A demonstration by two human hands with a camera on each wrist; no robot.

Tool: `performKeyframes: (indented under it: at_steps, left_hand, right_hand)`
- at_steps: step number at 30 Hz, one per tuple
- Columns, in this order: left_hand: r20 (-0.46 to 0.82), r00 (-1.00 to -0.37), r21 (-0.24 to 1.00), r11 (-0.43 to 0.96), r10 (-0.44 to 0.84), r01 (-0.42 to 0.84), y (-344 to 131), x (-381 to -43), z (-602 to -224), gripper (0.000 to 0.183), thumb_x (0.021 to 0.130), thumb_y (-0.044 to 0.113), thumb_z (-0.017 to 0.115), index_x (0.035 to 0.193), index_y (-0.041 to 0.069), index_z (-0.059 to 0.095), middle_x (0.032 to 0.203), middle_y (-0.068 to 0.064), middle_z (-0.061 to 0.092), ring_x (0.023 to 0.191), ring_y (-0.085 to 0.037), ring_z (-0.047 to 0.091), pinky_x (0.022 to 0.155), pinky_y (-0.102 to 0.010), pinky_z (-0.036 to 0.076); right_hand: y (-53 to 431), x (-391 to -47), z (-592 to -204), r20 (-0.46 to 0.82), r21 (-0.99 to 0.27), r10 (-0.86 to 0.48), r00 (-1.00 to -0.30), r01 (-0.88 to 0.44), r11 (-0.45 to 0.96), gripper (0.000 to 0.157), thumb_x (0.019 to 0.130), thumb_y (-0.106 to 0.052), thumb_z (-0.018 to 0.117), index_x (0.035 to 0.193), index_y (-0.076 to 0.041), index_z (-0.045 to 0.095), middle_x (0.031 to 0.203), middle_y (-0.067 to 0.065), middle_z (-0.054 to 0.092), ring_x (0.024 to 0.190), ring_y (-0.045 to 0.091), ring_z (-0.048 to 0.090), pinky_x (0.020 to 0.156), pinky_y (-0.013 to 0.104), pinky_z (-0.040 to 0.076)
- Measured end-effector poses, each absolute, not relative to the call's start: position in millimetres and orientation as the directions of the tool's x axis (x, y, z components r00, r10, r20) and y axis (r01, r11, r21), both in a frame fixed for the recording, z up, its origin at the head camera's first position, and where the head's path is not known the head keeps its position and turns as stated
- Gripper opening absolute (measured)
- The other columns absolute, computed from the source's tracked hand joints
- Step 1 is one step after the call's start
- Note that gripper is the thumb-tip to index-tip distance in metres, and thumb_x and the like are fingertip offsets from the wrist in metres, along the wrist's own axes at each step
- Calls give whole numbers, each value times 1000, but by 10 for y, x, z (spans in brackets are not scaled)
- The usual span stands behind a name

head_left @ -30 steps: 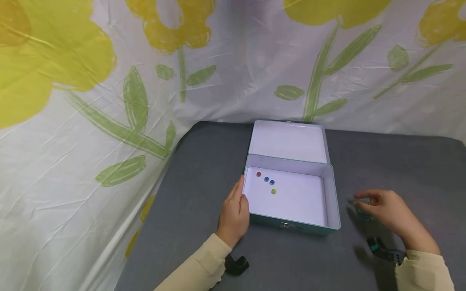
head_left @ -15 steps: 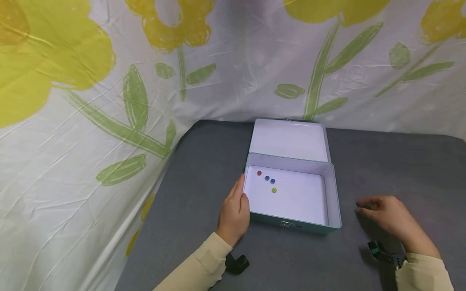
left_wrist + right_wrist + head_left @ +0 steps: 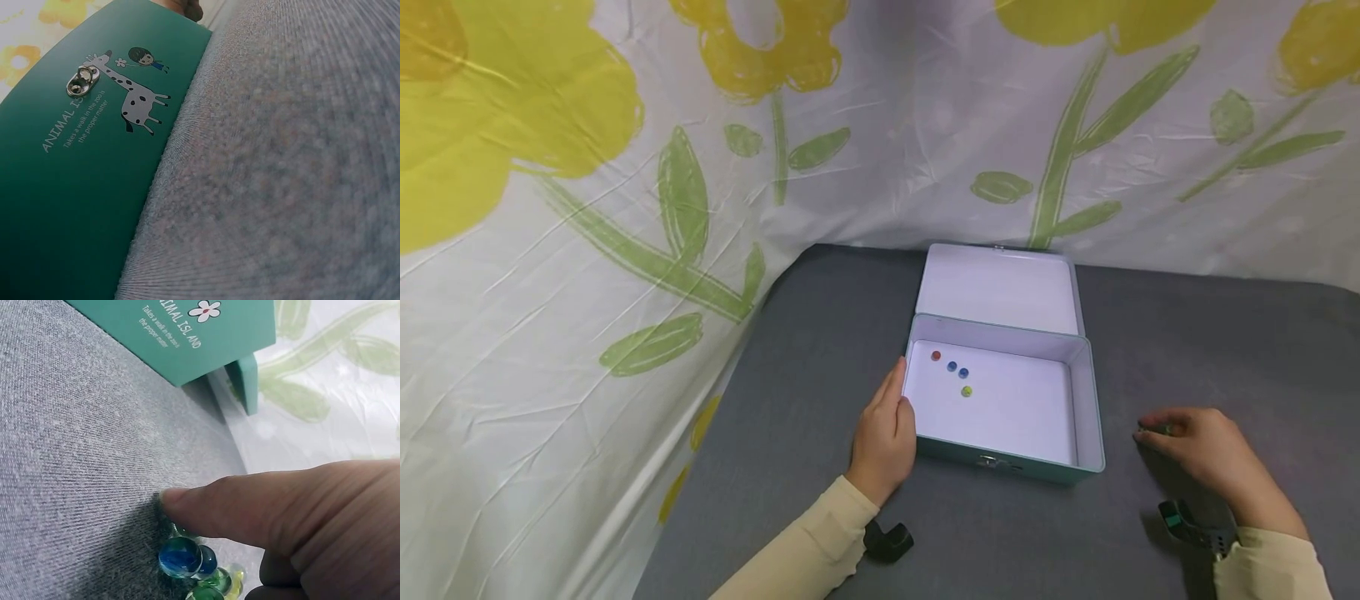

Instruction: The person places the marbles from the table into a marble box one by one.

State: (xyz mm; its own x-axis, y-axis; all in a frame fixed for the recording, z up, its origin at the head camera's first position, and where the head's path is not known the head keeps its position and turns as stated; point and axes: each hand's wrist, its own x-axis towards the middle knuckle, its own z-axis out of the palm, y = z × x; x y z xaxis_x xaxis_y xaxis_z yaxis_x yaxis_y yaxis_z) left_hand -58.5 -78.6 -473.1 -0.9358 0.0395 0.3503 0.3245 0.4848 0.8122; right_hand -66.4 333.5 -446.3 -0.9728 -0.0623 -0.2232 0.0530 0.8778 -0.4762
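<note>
A green tin box with a white inside lies on the table, its lid folded back. Inside are a red marble, two blue marbles and a yellow-green marble. My left hand rests against the box's left side, fingers extended along it. To the right of the box, my right hand pinches a small glass marble, mostly hidden behind the fingertip in the right wrist view. Close under that hand sit several more marbles, including a blue marble and a green marble.
The table has a dark grey cloth cover. Behind it and along the left hangs a white curtain printed with yellow flowers. The box front carries a metal clasp and a giraffe print.
My right hand has come down over the marbles beside the box, and its thumb and finger have closed together. My left hand keeps its place against the box.
</note>
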Motion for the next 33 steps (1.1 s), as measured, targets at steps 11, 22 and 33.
performKeyframes:
  at_steps: [11, 22, 33]
  left_hand:
    - [348, -937, 810, 491, 38, 321, -787, -580, -4723, 52, 105, 3, 41, 157, -7, 42, 160, -21, 46, 149, -27, 45, 116, -51, 40]
    - [328, -944, 819, 488, 30, 300, -774, -572, -4715, 52, 106, 2, 42, 157, -6, 42, 161, -20, 46, 149, -28, 45, 116, -52, 40]
    - [328, -944, 822, 485, 22, 298, -771, -574, -4714, 52, 105, 3, 41, 157, -6, 42, 161, -20, 46, 149, -28, 45, 116, -52, 40]
  right_hand:
    - [3301, -630, -4429, -189, -487, -65, -980, 36, 873, 33, 98, -25, 73, 113, 4, 77, 68, -2, 50, 58, 11, 39, 53, 30, 34]
    - [3285, -746, -4230, -222, -477, -93, -971, 25, 879, 40, 101, -26, 69, 121, 9, 73, 69, 1, 56, 55, 14, 42, 52, 33, 37]
    - [3126, -889, -3965, -180, -483, -124, -976, -22, 875, 41, 102, -25, 68, 124, 9, 71, 69, 4, 58, 54, 21, 55, 54, 34, 42]
